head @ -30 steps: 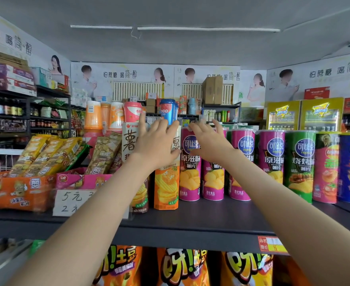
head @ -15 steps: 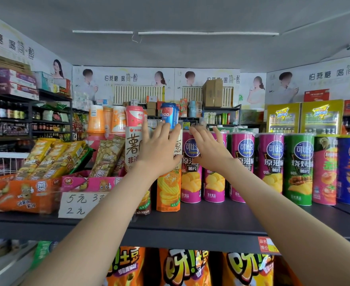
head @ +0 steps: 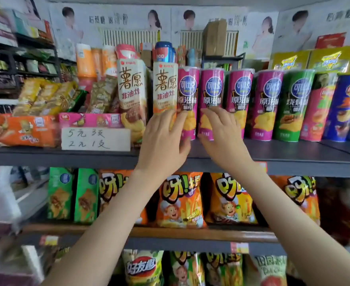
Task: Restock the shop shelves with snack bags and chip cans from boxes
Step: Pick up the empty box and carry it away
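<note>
Two tall cream chip cartons stand side by side on the dark top shelf, with a row of purple chip cans to their right. My left hand lies with straight fingers against the lower part of the right carton and the first purple can. My right hand hovers just right of it, fingers relaxed in front of the base of the second purple can. Neither hand holds anything. The bottoms of those packs are hidden behind my hands.
Green, red and blue cans continue the row to the right. A handwritten price card and snack bag trays sit to the left. Orange snack bags and green bags fill the shelf below, with more bags under that.
Both hands have dropped from the tops of the carton and purple cans to their lower halves. The view has tilted down, bringing the lower shelves into sight.
</note>
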`<state>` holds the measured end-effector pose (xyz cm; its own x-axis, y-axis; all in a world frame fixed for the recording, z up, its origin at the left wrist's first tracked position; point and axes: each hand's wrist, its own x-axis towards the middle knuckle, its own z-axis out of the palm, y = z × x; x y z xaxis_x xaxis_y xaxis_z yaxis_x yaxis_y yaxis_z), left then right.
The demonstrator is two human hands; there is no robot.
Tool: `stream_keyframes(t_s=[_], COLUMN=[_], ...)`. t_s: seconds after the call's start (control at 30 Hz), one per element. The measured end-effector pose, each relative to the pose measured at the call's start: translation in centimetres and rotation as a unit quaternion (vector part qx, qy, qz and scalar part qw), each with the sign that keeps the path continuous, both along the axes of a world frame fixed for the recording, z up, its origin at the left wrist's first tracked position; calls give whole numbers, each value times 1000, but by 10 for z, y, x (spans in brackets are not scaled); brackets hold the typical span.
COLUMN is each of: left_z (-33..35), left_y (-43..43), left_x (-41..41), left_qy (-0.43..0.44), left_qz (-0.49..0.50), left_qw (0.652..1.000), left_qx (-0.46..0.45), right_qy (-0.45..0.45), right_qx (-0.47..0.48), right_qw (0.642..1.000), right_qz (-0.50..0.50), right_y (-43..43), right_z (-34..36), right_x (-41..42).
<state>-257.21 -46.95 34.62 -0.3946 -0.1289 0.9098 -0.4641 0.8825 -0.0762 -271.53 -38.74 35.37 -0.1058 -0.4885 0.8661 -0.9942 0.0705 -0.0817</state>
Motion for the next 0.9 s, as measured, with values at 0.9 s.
stream_keyframes(t_s=[0.9], left_z=[-517], left_y=[274], left_x=[337], left_qy=[-16], left_qz=[431], left_qw=[456], left_qx=[778], right_qy=[-125], right_qx=[605], right_qw=[729], right_qz=[295], right_y=[84], right_z=[-476], right_x=[272])
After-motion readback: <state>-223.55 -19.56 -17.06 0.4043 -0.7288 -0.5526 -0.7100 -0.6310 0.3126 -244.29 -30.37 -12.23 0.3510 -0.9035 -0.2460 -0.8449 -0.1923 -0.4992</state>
